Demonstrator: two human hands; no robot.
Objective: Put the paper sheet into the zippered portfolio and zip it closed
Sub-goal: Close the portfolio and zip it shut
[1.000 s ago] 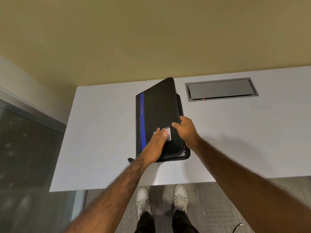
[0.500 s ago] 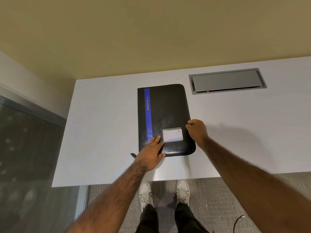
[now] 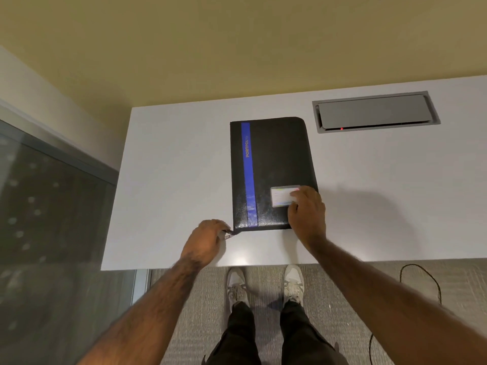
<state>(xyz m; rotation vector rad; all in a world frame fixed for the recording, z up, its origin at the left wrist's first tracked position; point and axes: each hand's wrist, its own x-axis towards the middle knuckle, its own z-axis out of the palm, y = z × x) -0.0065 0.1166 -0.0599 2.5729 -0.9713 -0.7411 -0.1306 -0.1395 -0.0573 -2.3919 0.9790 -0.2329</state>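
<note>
Portfolio (image 3: 272, 172) status: cover down, lying flat on the white table (image 3: 168, 180), long axis running from 12 to 6 o'clock, blue stripe (image 3: 247, 175) along its 9 o'clock side. One second ago the cover stood raised with both hands at its near edge; half a second ago it had dropped flat, with the left hand on the near edge and the right hand at the 3 o'clock edge. No paper sheet shows in any current view; it is judged to be inside, though this cannot be confirmed.

Left hand (image 3: 205, 241): moved off the cover to the near corner at 7 o'clock of the portfolio. Fingers are curled tight and pinch the zipper pull (image 3: 228, 233), a small dark tab projecting from that corner.

Right hand (image 3: 305, 212): moved onto the cover at its 5 o'clock corner. Fingers are loosely bent and pressed down on the cover, partly overlapping the clear card window (image 3: 282, 196). It grips nothing; it acts as a hold-down.

Task consequence: the insertion step is judged complete and the zipping step is starting. The pull sits at one end of the zipper track, so nearly the full perimeter remains to be closed.

Surface: smooth white table, bare apart from the portfolio, with a recessed grey cable hatch (image 3: 374, 111) at 2 o'clock of the portfolio, showing a small red light.

Room: tan wall at 12 o'clock, glass partition (image 3: 52, 219) at 9 o'clock, grey carpet (image 3: 355, 299) under the person's pale shoes, and a dark cable (image 3: 421, 280) on the floor at 4 o'clock.
</note>
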